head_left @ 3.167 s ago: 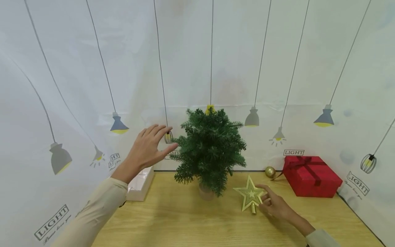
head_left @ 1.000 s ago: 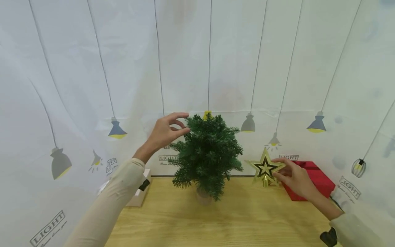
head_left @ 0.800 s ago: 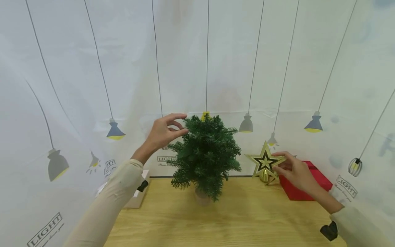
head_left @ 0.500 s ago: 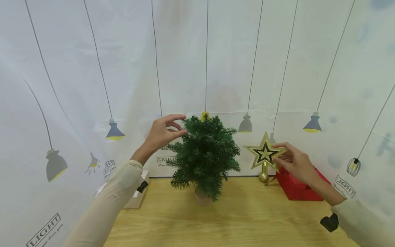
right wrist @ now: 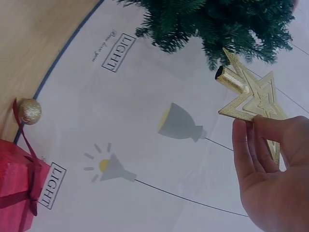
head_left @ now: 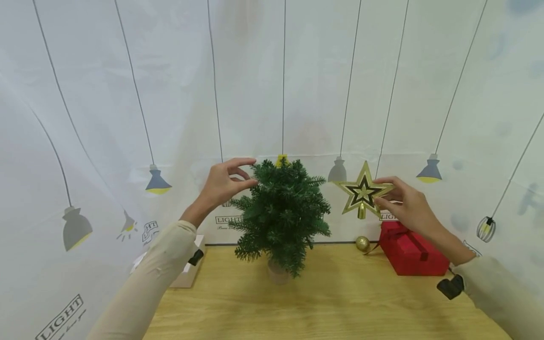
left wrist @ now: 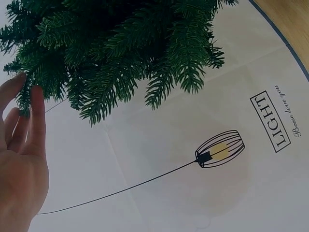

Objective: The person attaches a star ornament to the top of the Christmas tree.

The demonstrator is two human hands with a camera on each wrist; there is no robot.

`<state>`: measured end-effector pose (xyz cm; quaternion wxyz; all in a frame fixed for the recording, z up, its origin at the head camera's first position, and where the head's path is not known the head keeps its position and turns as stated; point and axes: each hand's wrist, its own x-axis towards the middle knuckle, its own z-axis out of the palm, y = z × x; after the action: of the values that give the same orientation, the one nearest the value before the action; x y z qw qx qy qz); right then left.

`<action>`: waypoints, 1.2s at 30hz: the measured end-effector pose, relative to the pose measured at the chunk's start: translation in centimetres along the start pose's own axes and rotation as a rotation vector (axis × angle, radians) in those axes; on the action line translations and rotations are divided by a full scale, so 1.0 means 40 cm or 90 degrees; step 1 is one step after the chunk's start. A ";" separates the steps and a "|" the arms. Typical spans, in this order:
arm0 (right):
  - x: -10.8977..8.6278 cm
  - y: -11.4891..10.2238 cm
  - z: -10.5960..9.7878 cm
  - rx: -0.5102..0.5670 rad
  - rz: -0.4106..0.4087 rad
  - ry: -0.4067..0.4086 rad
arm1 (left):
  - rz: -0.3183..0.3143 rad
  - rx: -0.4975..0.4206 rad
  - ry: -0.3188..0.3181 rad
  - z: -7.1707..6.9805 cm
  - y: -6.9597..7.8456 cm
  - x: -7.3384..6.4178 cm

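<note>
Hands [head_left: 222,183] [head_left: 405,203] pinch tree branch [left wrist: 24,95] (left), gold star [head_left: 363,192] (right); gold ball [head_left: 362,243] beside red box [head_left: 410,257], left sleeve [head_left: 146,281] partly hiding white box [head_left: 187,275].

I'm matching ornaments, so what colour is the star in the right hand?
The star is gold, showing best in the head view.

3 views share the tree [head_left: 284,212].

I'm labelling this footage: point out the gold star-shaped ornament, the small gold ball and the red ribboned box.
Gold star-shaped ornament [head_left: 363,192]: head view, its centre.
Small gold ball [right wrist: 30,111]: right wrist view, its middle.
Red ribboned box [head_left: 408,258]: head view, red surface below the ribbon.
</note>
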<state>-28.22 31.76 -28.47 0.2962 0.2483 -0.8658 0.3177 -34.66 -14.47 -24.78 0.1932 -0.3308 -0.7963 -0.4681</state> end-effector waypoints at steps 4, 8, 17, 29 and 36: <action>0.024 -0.021 -0.014 -0.004 -0.006 0.009 | -0.001 -0.002 -0.002 -0.001 0.000 0.001; 0.046 -0.044 -0.024 0.001 0.010 0.011 | 0.000 0.005 -0.003 -0.003 0.000 0.002; 0.085 -0.071 -0.021 0.012 0.001 0.027 | 0.004 0.021 0.003 -0.006 -0.006 0.001; 0.130 -0.117 -0.024 0.036 0.039 0.041 | 0.017 0.048 0.007 0.001 -0.004 0.002; 0.175 -0.147 -0.016 0.074 0.003 0.048 | 0.014 0.048 0.007 -0.001 -0.005 0.002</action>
<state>-29.28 26.56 -21.01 0.3128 0.2512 -0.8347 0.3773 -34.85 -14.55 -24.84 0.2153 -0.3290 -0.8088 -0.4372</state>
